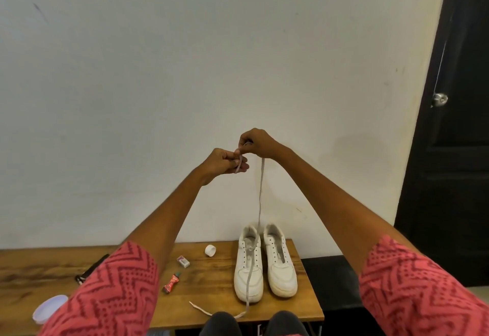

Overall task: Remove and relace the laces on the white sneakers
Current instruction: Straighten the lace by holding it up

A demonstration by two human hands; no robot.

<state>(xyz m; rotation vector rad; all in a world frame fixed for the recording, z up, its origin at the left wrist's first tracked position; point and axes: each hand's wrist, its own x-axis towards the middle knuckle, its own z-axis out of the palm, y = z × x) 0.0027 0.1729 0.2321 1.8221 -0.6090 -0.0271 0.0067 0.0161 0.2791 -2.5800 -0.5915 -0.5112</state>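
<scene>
Left hand [227, 161]: raised before the wall, fingers curled, pinching the lace [260, 198] end.
Right hand [256, 143]: just beside it, slightly higher, fingers closed on the same lace.
Lace: its tail lies across the table [211, 288] front edge, then rises from the left sneaker [248, 264] to the hands.
Right sneaker [281, 261]: touching its mate, eyelets bare.
Small items: glue tube [172, 282], eraser [183, 261], white cap [210, 250] to the left.
</scene>
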